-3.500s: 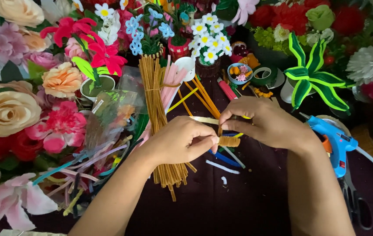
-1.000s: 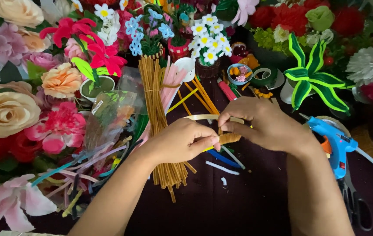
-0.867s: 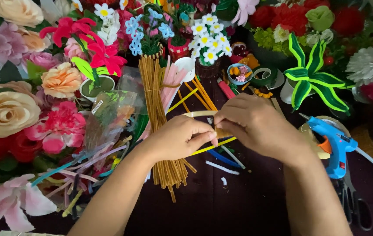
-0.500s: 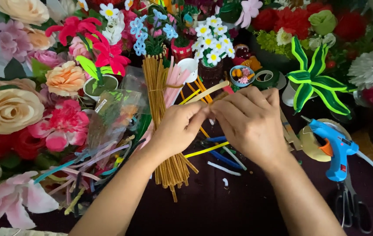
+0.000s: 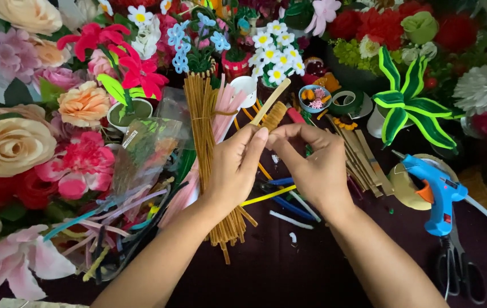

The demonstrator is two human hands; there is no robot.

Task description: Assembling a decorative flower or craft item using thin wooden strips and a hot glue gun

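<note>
Stick (image 5: 270, 101) pinched between hands' fingertips, angled up-right.

**One head camera, looking steeply down**

A single view here, worn on the person's head and tipped down over the dark table (image 5: 289, 274). It sits close: both forearms come in from the bottom edge, and the left hand (image 5: 235, 168) and right hand (image 5: 314, 165) meet near the centre. Flowers (image 5: 12, 145) crowd the far and left edges. No second view shares the scene.
</note>
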